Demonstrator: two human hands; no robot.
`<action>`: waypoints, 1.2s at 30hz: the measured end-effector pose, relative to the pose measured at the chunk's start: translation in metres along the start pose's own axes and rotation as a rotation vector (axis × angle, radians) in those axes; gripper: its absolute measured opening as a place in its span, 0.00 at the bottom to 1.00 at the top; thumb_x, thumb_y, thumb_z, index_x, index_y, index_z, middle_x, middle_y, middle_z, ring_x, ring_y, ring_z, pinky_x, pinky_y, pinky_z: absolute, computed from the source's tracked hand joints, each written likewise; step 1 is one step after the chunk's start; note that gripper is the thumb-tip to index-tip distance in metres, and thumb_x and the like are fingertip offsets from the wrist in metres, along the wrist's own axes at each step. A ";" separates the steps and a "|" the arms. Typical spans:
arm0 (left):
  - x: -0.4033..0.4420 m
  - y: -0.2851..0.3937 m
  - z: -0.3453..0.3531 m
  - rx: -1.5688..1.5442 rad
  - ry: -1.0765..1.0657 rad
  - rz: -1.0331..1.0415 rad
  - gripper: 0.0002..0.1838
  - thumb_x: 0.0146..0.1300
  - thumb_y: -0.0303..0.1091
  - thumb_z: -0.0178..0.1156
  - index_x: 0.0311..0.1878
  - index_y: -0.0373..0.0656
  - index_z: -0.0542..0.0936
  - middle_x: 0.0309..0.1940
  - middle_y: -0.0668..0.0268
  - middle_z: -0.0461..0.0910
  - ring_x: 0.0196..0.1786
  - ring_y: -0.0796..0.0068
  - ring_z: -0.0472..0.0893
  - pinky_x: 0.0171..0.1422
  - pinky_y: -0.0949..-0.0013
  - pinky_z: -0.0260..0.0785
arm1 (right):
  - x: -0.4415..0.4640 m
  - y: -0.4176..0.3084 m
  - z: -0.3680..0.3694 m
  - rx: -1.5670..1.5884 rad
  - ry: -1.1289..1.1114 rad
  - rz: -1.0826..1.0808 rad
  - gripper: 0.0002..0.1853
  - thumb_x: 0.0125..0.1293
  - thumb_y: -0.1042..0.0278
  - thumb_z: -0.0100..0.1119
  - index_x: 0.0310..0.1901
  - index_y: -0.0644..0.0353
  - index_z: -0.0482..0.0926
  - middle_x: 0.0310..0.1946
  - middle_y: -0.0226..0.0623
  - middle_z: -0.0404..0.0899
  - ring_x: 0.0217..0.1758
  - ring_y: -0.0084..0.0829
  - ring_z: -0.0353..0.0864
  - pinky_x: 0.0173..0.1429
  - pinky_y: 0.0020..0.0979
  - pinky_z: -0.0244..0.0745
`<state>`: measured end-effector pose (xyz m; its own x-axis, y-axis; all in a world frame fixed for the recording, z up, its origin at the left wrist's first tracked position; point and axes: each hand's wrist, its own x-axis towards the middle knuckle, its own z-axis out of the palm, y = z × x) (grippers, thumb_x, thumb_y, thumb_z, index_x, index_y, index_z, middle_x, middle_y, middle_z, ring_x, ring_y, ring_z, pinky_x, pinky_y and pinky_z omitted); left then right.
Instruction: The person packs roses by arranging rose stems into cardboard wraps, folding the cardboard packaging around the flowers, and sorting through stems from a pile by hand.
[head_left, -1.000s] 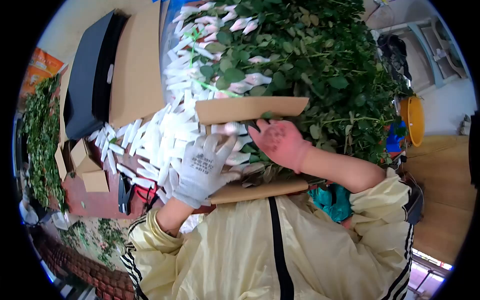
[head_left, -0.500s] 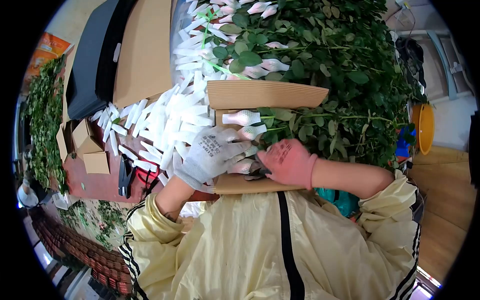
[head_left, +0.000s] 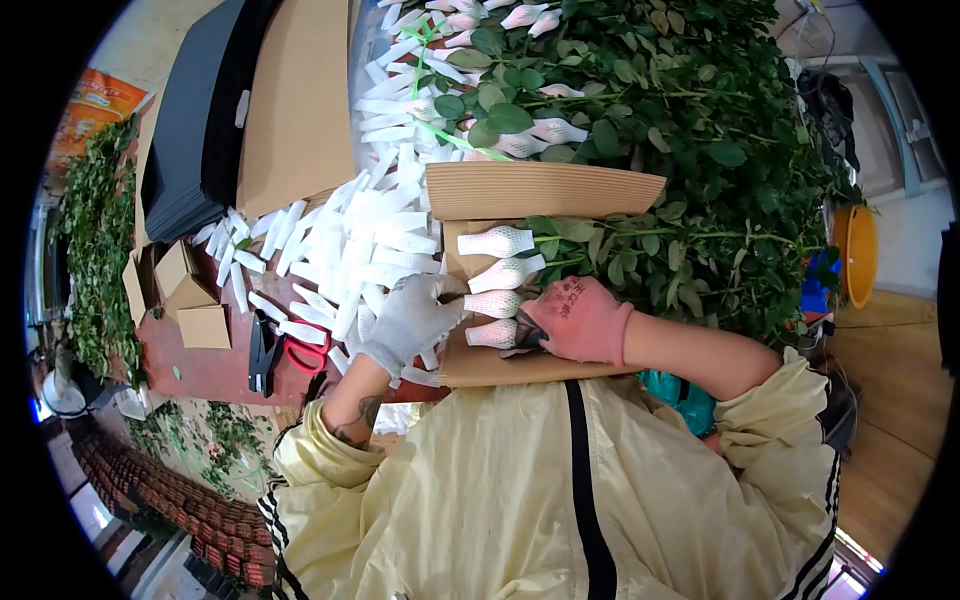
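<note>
Four-sided cardboard wrap aside, several roses in white foam nets lie in a column on a brown corrugated cardboard sheet (head_left: 475,372), buds to the left. My left hand (head_left: 412,322), in a pale grey glove, has its thumb and fingers drawn together at the left end of a netted rose bud (head_left: 493,303). My right hand (head_left: 578,320), in a pink glove with dark fingertips, is closed around rose stems just behind the lower two buds; its grip hides them. Above lie two more netted roses, one of them a netted bud (head_left: 497,241) at the top.
Loose white foam nets (head_left: 345,235) are heaped at the left. A black stapler (head_left: 263,355) and red-handled scissors (head_left: 305,352) lie beside them. A folded corrugated flap (head_left: 545,192) stands above the roses. Piled leafy rose stems (head_left: 690,110) fill the upper right. Cardboard sheets (head_left: 295,100) lie upper left.
My left hand has drawn back left from over the buds, uncovering the lower netted roses. My right hand stays at the stems, shifted slightly. The view has moved a little.
</note>
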<state>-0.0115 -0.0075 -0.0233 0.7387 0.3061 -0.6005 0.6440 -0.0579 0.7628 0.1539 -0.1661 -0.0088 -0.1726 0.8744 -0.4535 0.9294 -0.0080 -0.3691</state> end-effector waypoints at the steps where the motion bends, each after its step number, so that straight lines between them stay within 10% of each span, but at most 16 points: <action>1: -0.002 0.013 0.000 0.053 -0.032 -0.149 0.13 0.55 0.32 0.61 0.41 0.35 0.79 0.25 0.63 0.78 0.25 0.76 0.78 0.28 0.72 0.69 | 0.000 -0.002 -0.005 0.015 -0.065 0.017 0.15 0.55 0.60 0.55 0.40 0.60 0.71 0.36 0.43 0.78 0.42 0.43 0.79 0.46 0.42 0.73; 17: 0.013 -0.018 0.016 0.196 0.085 0.216 0.21 0.48 0.39 0.65 0.43 0.37 0.75 0.29 0.53 0.79 0.34 0.57 0.80 0.39 0.61 0.70 | -0.018 -0.009 -0.016 -0.217 -0.043 -0.073 0.24 0.56 0.52 0.56 0.51 0.57 0.72 0.37 0.37 0.78 0.42 0.38 0.76 0.45 0.39 0.70; 25: 0.011 -0.008 -0.004 0.310 -0.052 0.162 0.17 0.51 0.34 0.62 0.44 0.38 0.78 0.29 0.58 0.80 0.30 0.68 0.79 0.36 0.67 0.71 | 0.001 -0.009 -0.005 -0.095 0.097 -0.074 0.13 0.53 0.57 0.57 0.28 0.58 0.72 0.25 0.42 0.78 0.29 0.43 0.80 0.34 0.40 0.73; 30: -0.005 -0.028 -0.026 0.126 0.209 0.275 0.11 0.56 0.28 0.59 0.41 0.34 0.80 0.28 0.66 0.81 0.24 0.82 0.75 0.30 0.76 0.69 | -0.001 -0.010 -0.001 -0.090 0.117 -0.034 0.13 0.53 0.57 0.57 0.28 0.58 0.72 0.25 0.42 0.78 0.31 0.42 0.80 0.35 0.40 0.74; 36: -0.039 -0.009 -0.018 0.195 0.147 0.291 0.11 0.58 0.33 0.61 0.40 0.36 0.81 0.30 0.61 0.82 0.30 0.73 0.80 0.35 0.69 0.71 | -0.003 -0.010 0.001 -0.133 0.113 -0.022 0.13 0.54 0.55 0.56 0.33 0.55 0.72 0.26 0.37 0.77 0.32 0.39 0.78 0.35 0.40 0.70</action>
<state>-0.0496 -0.0020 -0.0030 0.8693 0.3821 -0.3137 0.4475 -0.3383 0.8278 0.1452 -0.1691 -0.0047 -0.1626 0.9228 -0.3493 0.9620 0.0696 -0.2639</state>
